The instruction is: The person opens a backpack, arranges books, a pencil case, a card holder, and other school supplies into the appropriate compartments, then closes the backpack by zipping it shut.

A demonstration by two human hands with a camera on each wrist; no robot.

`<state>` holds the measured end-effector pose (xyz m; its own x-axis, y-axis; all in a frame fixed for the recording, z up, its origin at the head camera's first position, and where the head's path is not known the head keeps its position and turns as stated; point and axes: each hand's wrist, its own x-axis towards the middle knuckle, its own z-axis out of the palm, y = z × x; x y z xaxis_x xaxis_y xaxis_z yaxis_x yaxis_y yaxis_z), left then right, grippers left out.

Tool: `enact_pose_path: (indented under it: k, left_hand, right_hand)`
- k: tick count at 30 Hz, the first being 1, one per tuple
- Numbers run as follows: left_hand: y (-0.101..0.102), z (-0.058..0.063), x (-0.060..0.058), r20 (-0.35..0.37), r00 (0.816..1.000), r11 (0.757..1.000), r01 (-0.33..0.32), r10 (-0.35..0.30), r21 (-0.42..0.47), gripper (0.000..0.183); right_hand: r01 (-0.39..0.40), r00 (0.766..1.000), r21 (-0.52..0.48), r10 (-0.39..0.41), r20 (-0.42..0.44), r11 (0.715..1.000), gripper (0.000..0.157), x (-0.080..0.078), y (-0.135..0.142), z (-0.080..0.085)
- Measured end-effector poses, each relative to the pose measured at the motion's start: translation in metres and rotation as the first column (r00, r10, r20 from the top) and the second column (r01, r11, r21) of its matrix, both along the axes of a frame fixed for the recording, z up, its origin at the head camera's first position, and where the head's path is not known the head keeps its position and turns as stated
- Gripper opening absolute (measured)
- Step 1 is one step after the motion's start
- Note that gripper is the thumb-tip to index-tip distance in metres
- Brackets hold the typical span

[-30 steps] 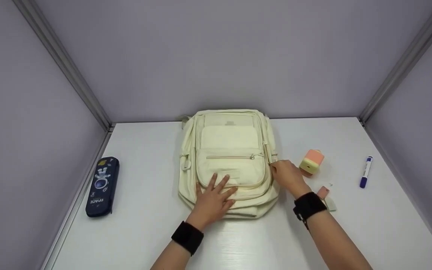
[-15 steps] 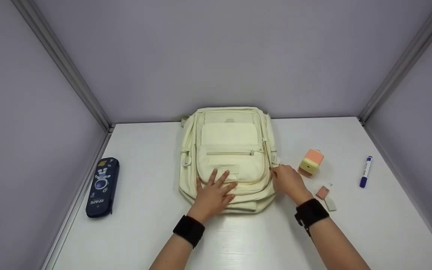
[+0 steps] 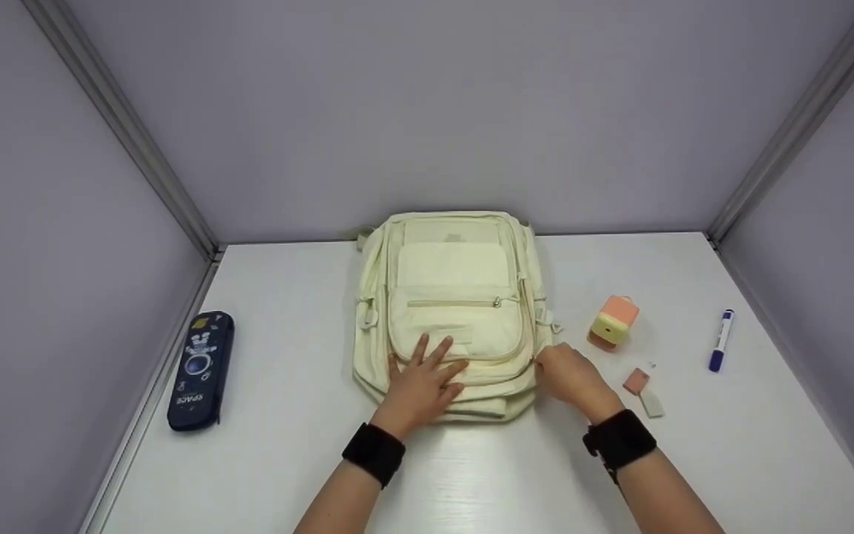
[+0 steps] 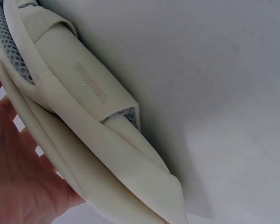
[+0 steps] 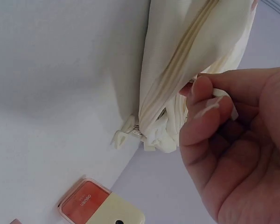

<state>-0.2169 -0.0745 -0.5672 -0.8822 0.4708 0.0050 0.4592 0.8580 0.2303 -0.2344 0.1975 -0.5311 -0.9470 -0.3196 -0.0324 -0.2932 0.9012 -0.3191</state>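
A cream backpack (image 3: 453, 267) lies on the white table, its front pockets facing up. Spread fingers of my left hand (image 3: 416, 393) rest on its lower front, below the small zipped pocket. At the bag's right edge, my right hand (image 3: 574, 378) pinches a zipper pull with thumb and fingers. The right wrist view shows the pull's cream tab (image 5: 231, 105) sticking out between the fingers, beside a zipper line (image 5: 189, 39) on the bag's side. In the left wrist view, the left palm (image 4: 18, 177) is against the bag's lower edge, with a padded strap (image 4: 84, 116) beyond.
To the right stand a peach and yellow pencil sharpener (image 3: 614, 320), a small pink block (image 3: 636, 381), a flat white piece (image 3: 651, 404) and a blue-capped marker (image 3: 721, 341). A navy space-print pencil case (image 3: 202, 371) lies far left. Grey panels (image 3: 457, 111) enclose the table.
My right hand has moved down the bag's right edge toward me, pulling the zipper pull along. The backpack slid slightly away from me; my left hand stayed on its front.
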Motion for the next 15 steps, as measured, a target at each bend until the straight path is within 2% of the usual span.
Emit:
enact_pose_path:
  k: [5, 13, 15]
  left_hand:
    - [-0.001, -0.001, 0.0, 0.013, 1.0, 1.0, 0.0, 0.0, 0.015, 0.048]
    - [0.001, 0.0, 0.001, 0.015, 1.0, 1.0, -0.003, 0.003, 0.014, 0.049]
    - [0.002, 0.001, 0.001, 0.009, 1.0, 1.0, -0.005, 0.005, 0.011, 0.05]
  right_hand:
    - [-0.033, 0.999, 0.001, 0.033, -0.016, 0.999, 0.032, 0.01, -0.003, 0.003]
    - [-0.119, 0.992, -0.055, 0.117, -0.046, 0.991, 0.023, 0.026, -0.018, 0.007]
    - [-0.138, 0.989, -0.057, 0.135, -0.056, 0.989, 0.026, 0.031, -0.026, 0.008]
